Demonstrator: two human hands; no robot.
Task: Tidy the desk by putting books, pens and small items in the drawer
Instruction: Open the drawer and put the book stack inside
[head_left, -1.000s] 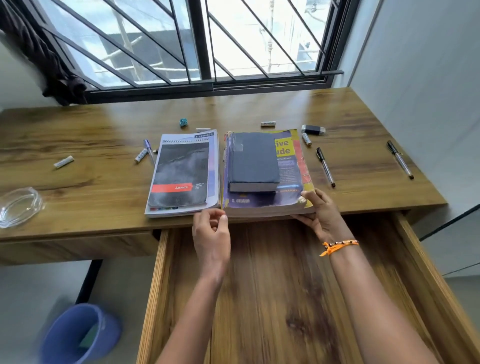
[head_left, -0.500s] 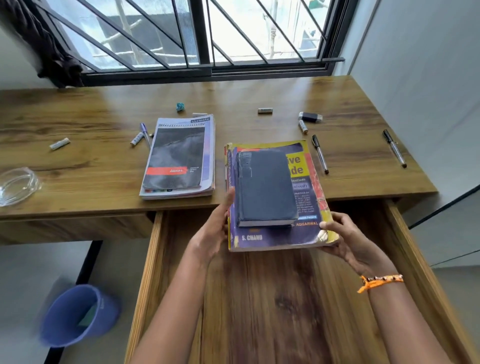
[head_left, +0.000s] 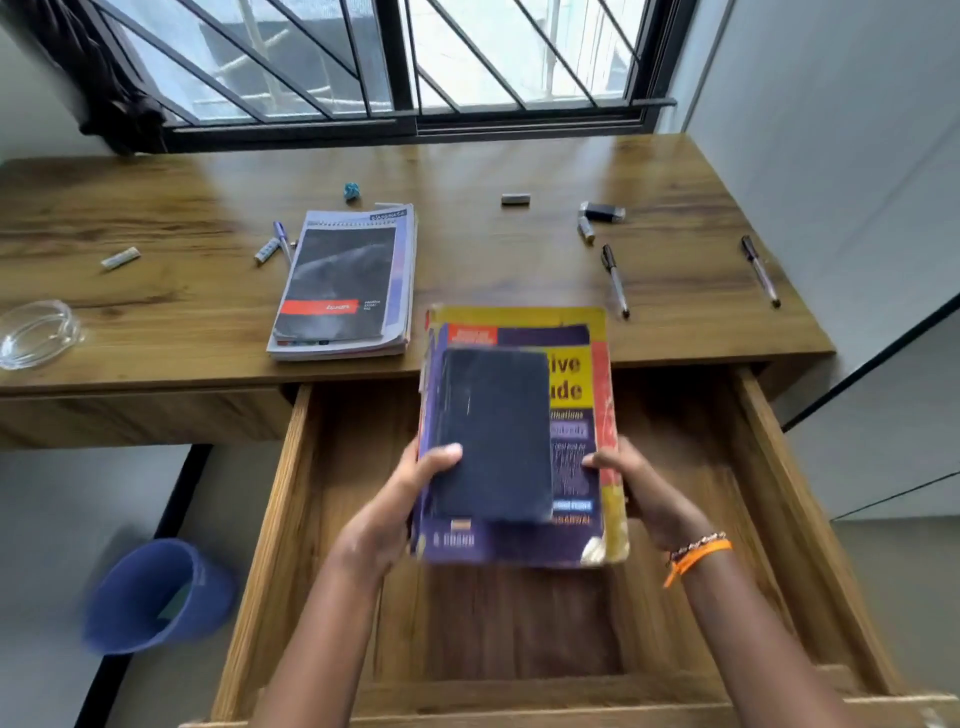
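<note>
Books were the load at this moment: we held a large yellow-and-purple book level above the open drawer, with a small dark book lying loose on its cover. Our left hand gripped the left edge, its thumb curled over onto the dark book; our right hand gripped the right edge, fingers underneath and thumb on the cover. The far end of the stack overlapped the front edge of the desk in the view, while the near end hung over the drawer's middle.

We judged the main risk to be the small book: only the left thumb pinned it, so tilting the stack on the way down could send it sliding off. A worn, curled corner near our right hand could also catch or fold if we set that side down first. Lowering too far forward might knock the stack against the desk edge.

As for containers, the drawer showed only its bare wood floor where we could see it, though the stack hid part of it. A clear glass dish sat at the desk's left edge, with nothing visible inside. A blue bin stood on the floor to the left; its contents were too blurred to tell. A spiral notebook, two pens and small items waited on the desk.
</note>
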